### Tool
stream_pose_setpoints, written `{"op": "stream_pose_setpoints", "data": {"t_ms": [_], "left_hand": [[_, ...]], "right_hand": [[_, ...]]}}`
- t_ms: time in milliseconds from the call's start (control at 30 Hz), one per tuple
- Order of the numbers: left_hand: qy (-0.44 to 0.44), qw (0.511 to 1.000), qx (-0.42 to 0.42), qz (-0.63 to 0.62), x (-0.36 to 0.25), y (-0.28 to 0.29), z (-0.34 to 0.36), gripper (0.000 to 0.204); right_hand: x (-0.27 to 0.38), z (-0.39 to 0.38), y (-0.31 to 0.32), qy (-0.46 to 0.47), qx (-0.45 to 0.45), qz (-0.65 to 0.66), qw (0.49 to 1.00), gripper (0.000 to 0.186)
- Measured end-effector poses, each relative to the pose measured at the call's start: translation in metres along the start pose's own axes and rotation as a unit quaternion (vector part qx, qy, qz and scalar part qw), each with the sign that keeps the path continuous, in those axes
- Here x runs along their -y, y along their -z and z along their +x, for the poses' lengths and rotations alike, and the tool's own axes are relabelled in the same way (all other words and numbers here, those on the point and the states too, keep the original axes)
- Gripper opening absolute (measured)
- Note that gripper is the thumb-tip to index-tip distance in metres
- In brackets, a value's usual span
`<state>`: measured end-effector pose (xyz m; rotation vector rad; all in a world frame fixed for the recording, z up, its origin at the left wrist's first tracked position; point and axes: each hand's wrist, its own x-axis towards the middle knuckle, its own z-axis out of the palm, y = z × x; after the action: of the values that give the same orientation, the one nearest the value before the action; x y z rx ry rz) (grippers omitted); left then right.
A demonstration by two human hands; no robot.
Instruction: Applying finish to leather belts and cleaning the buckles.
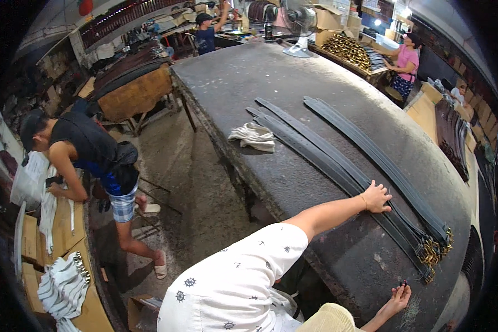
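My left hand (pixel 375 198), fingers spread and slightly bent, rests palm down on a bundle of long dark grey straps (pixel 321 155) lying along the dark worktable (pixel 232 77). A second bundle of similar straps (pixel 359 144) lies alongside, and gold-coloured buckles (pixel 431 250) cluster at their near ends. Toward the lower right, my right hand (pixel 398 299) pinches a small dark object (pixel 403 284) near the table edge, too small to name. A crumpled whitish cloth (pixel 252 135) lies left of the straps.
A person in a black top (pixel 88 138) bends over a left bench holding white straps (pixel 61 282). A stool stands behind them. At the back are a person in dark blue (pixel 205 39), a fan (pixel 300 22), a person in pink (pixel 406 63) beside piled gold buckles (pixel 343 50), and more benches.
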<state>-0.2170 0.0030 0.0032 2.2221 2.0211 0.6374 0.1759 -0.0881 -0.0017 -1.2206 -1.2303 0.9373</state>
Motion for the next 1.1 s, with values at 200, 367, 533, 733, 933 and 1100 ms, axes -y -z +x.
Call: {"op": "stream_pose_setpoints", "data": {"t_ms": [200,367,533,733,933,1100], "left_hand": [[-0.05,0.993,-0.101,0.035,-0.007,0.019,-0.011,0.061],[-0.071,0.98,-0.161,0.091,0.004,0.021,-0.017,0.047],[-0.102,0.978,-0.149,0.101,-0.014,0.028,-0.01,0.033],[-0.14,0.968,-0.19,0.087,-0.012,0.067,-0.034,0.032],[-0.15,0.963,-0.222,0.036,-0.021,0.08,-0.068,0.033],[-0.138,0.948,-0.275,0.084,-0.018,0.122,-0.084,0.039]], "right_hand": [[-0.012,0.004,0.002,0.011,-0.011,-0.041,0.999,0.025],[-0.018,0.003,-0.001,0.043,-0.066,-0.044,0.996,0.03],[0.003,0.015,-0.001,0.086,-0.072,-0.038,0.993,0.034],[0.064,0.101,-0.076,0.233,0.034,-0.097,0.967,0.021],[0.061,0.125,-0.161,0.269,0.129,-0.163,0.94,0.022],[0.049,0.11,-0.168,0.192,0.185,-0.201,0.943,0.019]]}}
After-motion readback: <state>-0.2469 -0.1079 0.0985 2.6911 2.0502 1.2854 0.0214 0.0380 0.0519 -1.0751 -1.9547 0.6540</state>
